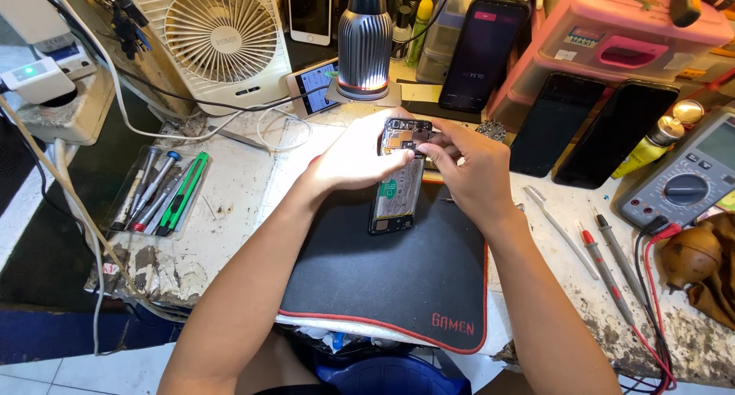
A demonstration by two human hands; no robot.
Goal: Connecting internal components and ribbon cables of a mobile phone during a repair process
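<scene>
Mat: a black rectangular work mat with red stitched edging point(398, 288) lies nearest, its near edge hanging over the chipped white bench point(230, 204).
Phone: an opened black smartphone with its back cover off point(398, 188) is held tilted over the mat's far edge; its upper part is partly covered by fingers.
Left hand: the left hand point(356, 159) grips the phone's left side, washed out by glare, so its separate fingers are hard to make out.
Right hand: the right hand point(471, 165) has fingertips pinched narrowly at the phone's top; whatever they pinch is too small to tell.
Sides: a clear tray of screwdrivers and a green utility knife point(157, 192) at left; a grey multimeter point(685, 184), cut off at right.
Far: a ribbed metal desk lamp point(364, 39), top cropped; a white desk fan point(222, 35).
</scene>
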